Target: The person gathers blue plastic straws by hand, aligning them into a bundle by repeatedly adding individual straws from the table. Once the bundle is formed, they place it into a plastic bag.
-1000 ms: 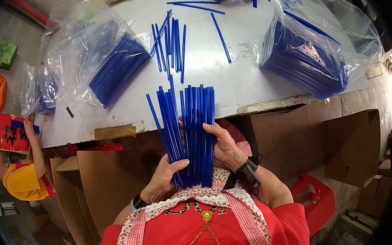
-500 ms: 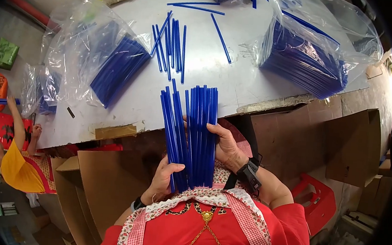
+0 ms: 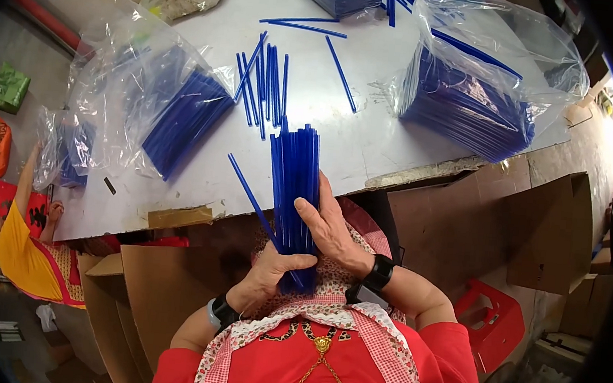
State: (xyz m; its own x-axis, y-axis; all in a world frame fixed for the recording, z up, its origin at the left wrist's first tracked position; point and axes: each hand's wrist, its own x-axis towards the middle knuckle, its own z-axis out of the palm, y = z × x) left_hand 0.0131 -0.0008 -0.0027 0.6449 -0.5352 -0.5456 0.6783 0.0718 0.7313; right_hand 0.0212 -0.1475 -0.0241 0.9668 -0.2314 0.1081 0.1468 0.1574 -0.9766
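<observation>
Blue sticks (image 3: 295, 183) are standing upright in one tight bundle at the near table (image 3: 370, 135) edge, both hands gripping it. Left hand (image 3: 272, 270) is curling closed around the bundle's bottom; right hand (image 3: 330, 228) is pressing flat against its side, fingers together. One stick (image 3: 253, 200) is slanting out to the left of the bundle. About ten loose sticks (image 3: 263, 85) are lying just beyond on the table, with three more farther off. Two big clear bags are holding blue stacks, one left (image 3: 175, 111) and one right (image 3: 475, 97). Cardboard boxes (image 3: 144, 301) are crowding below the table. Another person (image 3: 21, 247) is reaching up at far left.
</observation>
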